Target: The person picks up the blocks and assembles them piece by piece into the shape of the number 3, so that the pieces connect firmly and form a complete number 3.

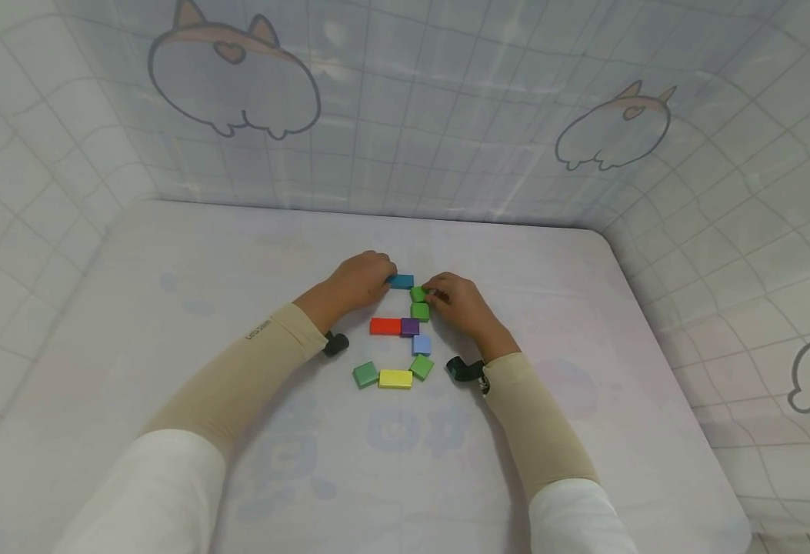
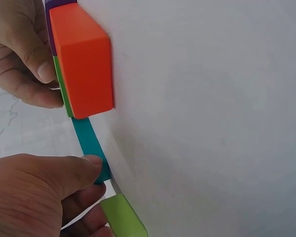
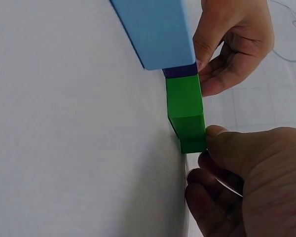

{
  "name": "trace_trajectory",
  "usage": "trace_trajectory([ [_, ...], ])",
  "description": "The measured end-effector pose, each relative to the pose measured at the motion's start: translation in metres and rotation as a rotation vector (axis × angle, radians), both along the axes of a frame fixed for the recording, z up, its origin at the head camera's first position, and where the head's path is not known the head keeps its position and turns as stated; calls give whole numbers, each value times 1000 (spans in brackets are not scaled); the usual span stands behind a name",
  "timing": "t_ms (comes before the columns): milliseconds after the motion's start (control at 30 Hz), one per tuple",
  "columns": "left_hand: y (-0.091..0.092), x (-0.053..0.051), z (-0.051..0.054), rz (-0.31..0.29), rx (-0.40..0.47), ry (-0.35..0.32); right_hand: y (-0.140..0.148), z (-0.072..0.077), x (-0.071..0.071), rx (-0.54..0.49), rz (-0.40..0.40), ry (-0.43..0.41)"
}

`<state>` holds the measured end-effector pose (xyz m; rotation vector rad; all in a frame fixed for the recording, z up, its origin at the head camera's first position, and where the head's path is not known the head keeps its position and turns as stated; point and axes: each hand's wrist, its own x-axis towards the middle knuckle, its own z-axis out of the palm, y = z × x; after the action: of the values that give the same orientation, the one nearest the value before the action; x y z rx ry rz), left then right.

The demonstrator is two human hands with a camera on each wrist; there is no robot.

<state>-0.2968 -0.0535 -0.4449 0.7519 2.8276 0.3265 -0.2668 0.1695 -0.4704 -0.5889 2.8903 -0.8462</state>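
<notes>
My left hand (image 1: pixel 361 278) pinches the left end of a teal block (image 1: pixel 401 282) at the top of a pattern of coloured blocks. In the left wrist view, a light green block (image 2: pixel 123 217) lies by its fingers; the head view hides this block behind the hand. With thumb and forefinger my right hand (image 1: pixel 458 304) holds a small green block (image 1: pixel 418 294) just below the teal one. Beneath come another green block (image 1: pixel 420 312), a purple block (image 1: pixel 410 328) with a red block (image 1: pixel 385 326) at its left, and a light blue block (image 1: pixel 421 345).
Nearer me, a tilted green block (image 1: pixel 421 367), a yellow block (image 1: pixel 395 379) and a darker green block (image 1: pixel 366 375) form a bottom row. Black wrist cameras hang by both forearms. A pale cloth covers the table (image 1: pixel 405 492), with curtains (image 1: pixel 405 115) around it.
</notes>
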Motion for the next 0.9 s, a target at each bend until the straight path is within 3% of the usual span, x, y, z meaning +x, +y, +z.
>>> trace_trajectory([
  [900, -2, 4, -3, -16, 33, 32, 1, 0, 2, -10, 12, 16],
])
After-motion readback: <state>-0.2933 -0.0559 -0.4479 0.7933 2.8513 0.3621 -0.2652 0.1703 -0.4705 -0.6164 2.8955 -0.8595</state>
